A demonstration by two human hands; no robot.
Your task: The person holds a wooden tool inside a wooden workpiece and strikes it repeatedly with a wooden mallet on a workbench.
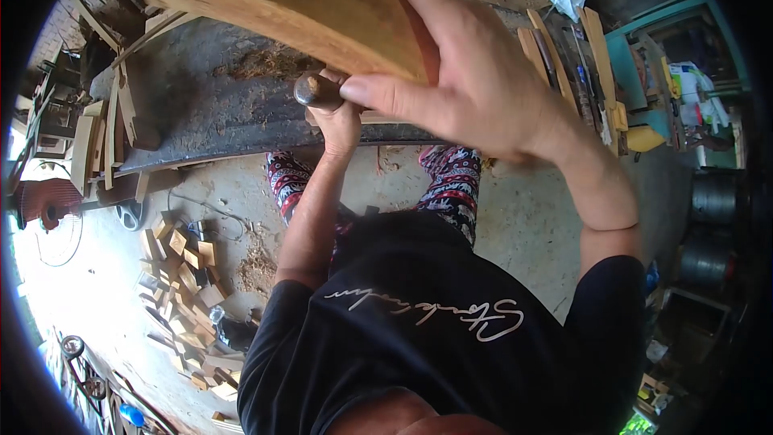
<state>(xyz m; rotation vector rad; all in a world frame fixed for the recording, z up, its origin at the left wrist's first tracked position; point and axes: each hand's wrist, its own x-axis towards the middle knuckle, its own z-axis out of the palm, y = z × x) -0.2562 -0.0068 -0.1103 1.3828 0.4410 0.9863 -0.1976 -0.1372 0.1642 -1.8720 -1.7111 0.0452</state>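
A round-ended handle stands in the grip of the left hand, over the near edge of the dark worktop. The left fingers are wrapped closely round it, mostly hidden beneath its end. That end faces up towards the wearer's eyes, so the handle's long axis is strongly foreshortened and its far end cannot be seen.

A thick wooden block is raised just beyond the handle, its long axis slanting from the handle's right side away to the far left. The right hand lies to the right of the handle and clasps the block's right end: the fingers pass behind the wood, largely out of sight, while the thumb stretches under the near edge, its tip just beside the handle. Whether thumb and handle touch, I cannot tell. The right hand is the nearer one to the block; seen from the left fingers, the block lies on the far side, with its lower edge close to the handle's end.

Shavings lie on the worktop to the far left of the handle. On the floor, to its near left, wood offcuts sit in a pile.
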